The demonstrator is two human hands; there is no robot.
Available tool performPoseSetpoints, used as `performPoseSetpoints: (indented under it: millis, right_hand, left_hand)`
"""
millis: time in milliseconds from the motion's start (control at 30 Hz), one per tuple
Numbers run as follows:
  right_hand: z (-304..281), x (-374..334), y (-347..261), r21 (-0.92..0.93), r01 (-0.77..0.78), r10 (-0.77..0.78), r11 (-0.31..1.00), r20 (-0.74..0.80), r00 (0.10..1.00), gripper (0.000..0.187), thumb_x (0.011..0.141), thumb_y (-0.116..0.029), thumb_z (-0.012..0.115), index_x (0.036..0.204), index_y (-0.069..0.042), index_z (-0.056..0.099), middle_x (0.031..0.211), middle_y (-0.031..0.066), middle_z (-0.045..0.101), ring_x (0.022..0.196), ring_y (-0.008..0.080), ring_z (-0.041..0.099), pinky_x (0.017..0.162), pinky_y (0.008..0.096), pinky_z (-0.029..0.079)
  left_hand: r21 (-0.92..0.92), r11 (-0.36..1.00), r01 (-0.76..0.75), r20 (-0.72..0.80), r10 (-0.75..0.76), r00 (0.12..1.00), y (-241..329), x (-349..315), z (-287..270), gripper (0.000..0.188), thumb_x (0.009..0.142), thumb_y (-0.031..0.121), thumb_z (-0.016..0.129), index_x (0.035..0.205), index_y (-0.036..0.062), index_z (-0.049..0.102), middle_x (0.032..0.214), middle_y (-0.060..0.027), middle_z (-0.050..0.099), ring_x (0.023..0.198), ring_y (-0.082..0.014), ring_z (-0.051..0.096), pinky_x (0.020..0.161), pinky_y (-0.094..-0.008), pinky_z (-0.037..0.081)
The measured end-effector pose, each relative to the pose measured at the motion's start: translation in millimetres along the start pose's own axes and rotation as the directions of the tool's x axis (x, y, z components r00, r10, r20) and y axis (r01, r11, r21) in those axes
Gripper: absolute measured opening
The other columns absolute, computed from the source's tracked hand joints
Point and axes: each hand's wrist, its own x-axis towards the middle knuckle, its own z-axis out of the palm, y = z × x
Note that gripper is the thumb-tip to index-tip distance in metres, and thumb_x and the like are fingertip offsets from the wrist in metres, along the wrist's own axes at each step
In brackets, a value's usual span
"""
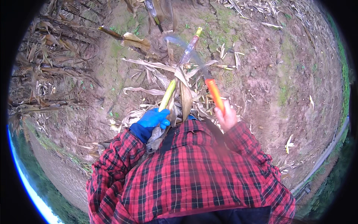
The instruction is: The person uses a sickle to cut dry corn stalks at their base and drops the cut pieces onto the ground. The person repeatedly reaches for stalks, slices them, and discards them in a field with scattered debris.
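My left hand [152, 119], in a blue glove, is closed around the lower end of a yellow-green corn stalk [169, 94]. Dry tan leaves [185, 98] hang off the stalk's middle, and its upper part looks purplish-white with a pale green tip. My bare right hand [226, 117] grips a sickle by its orange handle [215, 95]. The sickle's curved grey blade [199, 61] reaches up and left, smeared by motion, and overlaps the stalk's upper part in view. Whether blade and stalk touch, I cannot tell.
Dry corn stalks and leaves [56, 71] lie thickly along the left. A stub-ended stalk [110, 33] and another dark one [152, 13] point in from the far side. Husk litter [130, 117] covers the brown soil near my feet. A pale road edge [324, 158] curves along the right.
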Motion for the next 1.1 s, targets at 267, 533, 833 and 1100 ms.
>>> performPoseSetpoints:
  millis: [267,533,833,1100]
  right_hand:
    - [14,51,84,-0.703,0.218,-0.173,0.677,0.136,0.975,0.030,0.073,-0.024,0.063,0.097,-0.014,0.049,0.076,0.0079,0.051,0.067,0.0267,0.057,0.055,0.0392,0.047]
    - [-27,80,116,-0.650,0.228,-0.149,0.724,0.176,0.973,0.026,0.071,-0.025,0.064,0.090,-0.016,0.049,0.078,0.0080,0.054,0.070,0.0293,0.059,0.061,0.0403,0.048]
    - [20,77,32,-0.373,0.033,0.003,0.927,0.094,0.996,0.020,0.071,-0.025,0.060,0.085,-0.012,0.056,0.070,0.0119,0.061,0.067,0.0341,0.060,0.060,0.0438,0.048]
    - [29,98,61,-0.333,0.090,-0.146,0.939,-0.147,0.978,0.017,0.069,-0.015,0.061,0.084,-0.014,0.053,0.071,0.0096,0.060,0.065,0.0318,0.060,0.057,0.0432,0.047]
  left_hand:
    - [0.093,0.995,-0.038,-0.048,0.043,0.998,2,-8,-3,0.028,0.084,0.028,0.059,0.092,0.0018,0.054,0.069,-0.0068,0.062,0.058,-0.0129,0.059,0.052,-0.0249,0.048]
    - [0.514,0.858,0.015,-0.131,0.062,0.989,47,-37,0,0.037,0.081,0.037,0.059,0.088,0.0002,0.054,0.067,-0.0051,0.059,0.055,-0.0104,0.055,0.051,-0.0251,0.044]
    - [0.379,0.925,0.023,-0.092,0.013,0.996,67,-65,24,0.026,0.083,0.029,0.060,0.085,0.0030,0.056,0.064,-0.0004,0.054,0.051,-0.0064,0.047,0.047,-0.0215,0.040]
    - [0.291,0.954,0.067,-0.006,-0.068,0.998,93,-114,39,0.023,0.084,0.028,0.059,0.082,0.0052,0.056,0.060,0.0004,0.055,0.050,-0.0063,0.048,0.047,-0.0209,0.039]
